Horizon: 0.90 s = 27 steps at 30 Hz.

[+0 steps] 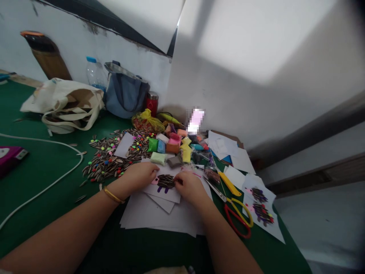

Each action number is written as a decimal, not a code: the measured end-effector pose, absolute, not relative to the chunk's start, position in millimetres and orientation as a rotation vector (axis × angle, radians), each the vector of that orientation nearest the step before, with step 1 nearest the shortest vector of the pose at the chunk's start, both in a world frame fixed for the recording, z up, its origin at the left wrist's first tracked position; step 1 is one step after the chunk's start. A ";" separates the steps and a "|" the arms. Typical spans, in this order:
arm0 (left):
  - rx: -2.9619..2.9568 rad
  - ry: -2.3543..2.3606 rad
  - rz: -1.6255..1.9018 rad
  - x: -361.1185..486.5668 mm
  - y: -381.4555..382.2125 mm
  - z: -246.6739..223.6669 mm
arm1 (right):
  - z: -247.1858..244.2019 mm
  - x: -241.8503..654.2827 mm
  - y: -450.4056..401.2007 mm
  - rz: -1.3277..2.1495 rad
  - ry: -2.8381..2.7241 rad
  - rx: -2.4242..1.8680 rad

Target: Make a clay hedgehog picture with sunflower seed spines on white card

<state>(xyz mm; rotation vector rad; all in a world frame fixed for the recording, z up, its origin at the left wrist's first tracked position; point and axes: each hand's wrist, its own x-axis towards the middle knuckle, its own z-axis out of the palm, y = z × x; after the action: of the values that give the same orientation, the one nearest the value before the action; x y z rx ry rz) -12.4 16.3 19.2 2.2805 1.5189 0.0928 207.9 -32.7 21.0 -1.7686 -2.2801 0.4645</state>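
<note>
The right hand [188, 184] bunches its fingertips at the figure's [165, 181] edge, the left hand [144, 175] curls beside its pink face; whether either grips anything, I cannot tell. The figure, mid-sheet [168, 196], looks nearly covered with seeds, purple legs on, but lacks the coloured balls [270, 220] on one of two similar figures [259, 195] at right.

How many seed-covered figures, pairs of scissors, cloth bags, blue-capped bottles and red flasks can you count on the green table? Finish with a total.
Seed-covered figures: 3 (the middle figure between left hand and right hand; an upper figure and lower figure at right)
Scissors: 1
Cloth bags: 2 (cream tote, blue bag)
Blue-capped bottle: 1
Red flask: 1
Total: 8
</note>
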 end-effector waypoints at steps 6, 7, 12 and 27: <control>1.979 1.379 0.562 -9.8 15.7 19.8 | 27.3 215.3 -33.9 0.463 -2.133 -1.646; 1.827 1.316 0.636 -7.9 13.5 21.5 | 28.1 215.4 -34.2 0.455 -2.114 -1.618; 0.918 0.932 0.766 5.3 -2.4 33.5 | 32.3 210.5 -40.3 0.397 -2.058 -1.489; 0.475 0.594 0.734 22.5 -22.4 42.2 | 28.1 187.0 -46.8 0.169 -2.239 -1.367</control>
<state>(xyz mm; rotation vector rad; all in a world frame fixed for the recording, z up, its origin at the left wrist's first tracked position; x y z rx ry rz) 22.5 -22.4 42.2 0.4750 0.5935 0.7342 187.0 -46.8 28.1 -1.3669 -2.2393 0.1688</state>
